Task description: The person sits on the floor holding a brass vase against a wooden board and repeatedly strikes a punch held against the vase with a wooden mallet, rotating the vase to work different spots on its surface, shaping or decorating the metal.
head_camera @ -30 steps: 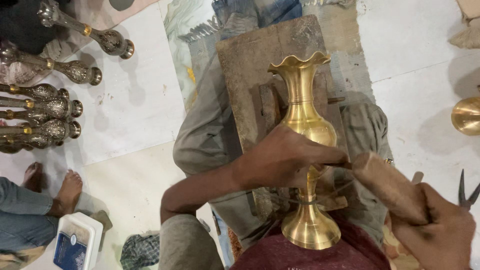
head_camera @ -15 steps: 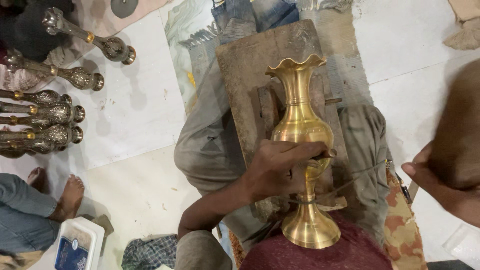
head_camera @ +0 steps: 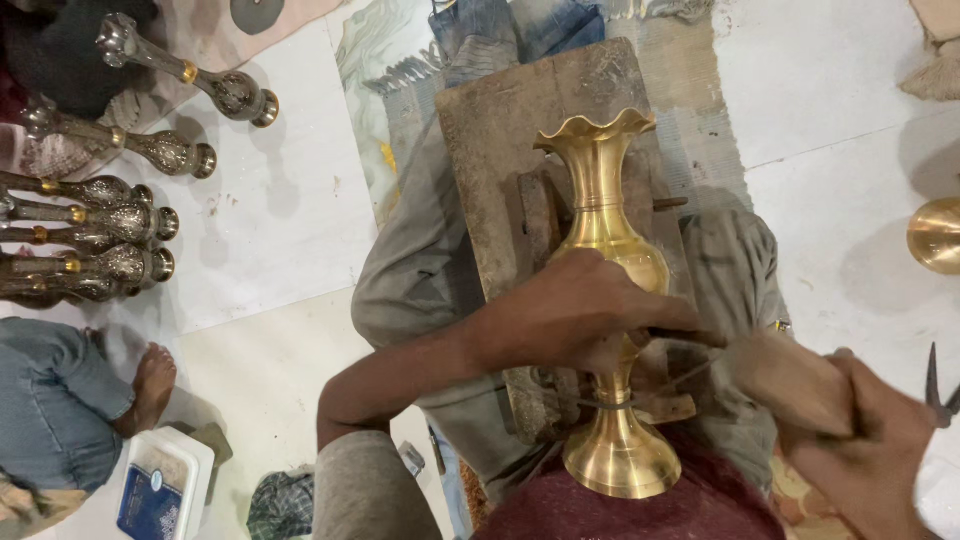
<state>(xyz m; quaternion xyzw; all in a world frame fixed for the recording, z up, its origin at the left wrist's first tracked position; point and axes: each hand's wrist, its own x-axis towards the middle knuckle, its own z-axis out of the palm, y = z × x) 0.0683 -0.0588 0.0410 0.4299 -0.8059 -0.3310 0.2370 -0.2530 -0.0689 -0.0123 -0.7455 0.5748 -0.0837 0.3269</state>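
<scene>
A tall brass vase [head_camera: 603, 205] with a fluted rim lies along my lap, its round foot [head_camera: 621, 460] near my chest and its mouth pointing away over a worn wooden block [head_camera: 520, 130]. My left hand [head_camera: 585, 310] wraps the vase's belly and pins a thin metal tool against it. My right hand [head_camera: 865, 430] grips a wooden mallet [head_camera: 785, 370] whose head sits at the tool's end, just right of the vase's narrow stem.
Several finished dark engraved vases [head_camera: 110, 225] lie in a row at far left. Another person's foot [head_camera: 150, 385] and trouser leg show at lower left beside a white box [head_camera: 165, 485]. A brass piece [head_camera: 938, 235] sits at the right edge, pliers [head_camera: 938, 390] below it.
My right hand with the mallet rose out to the right, then came back down against the tool at the vase. The left hand and vase have stayed put.
</scene>
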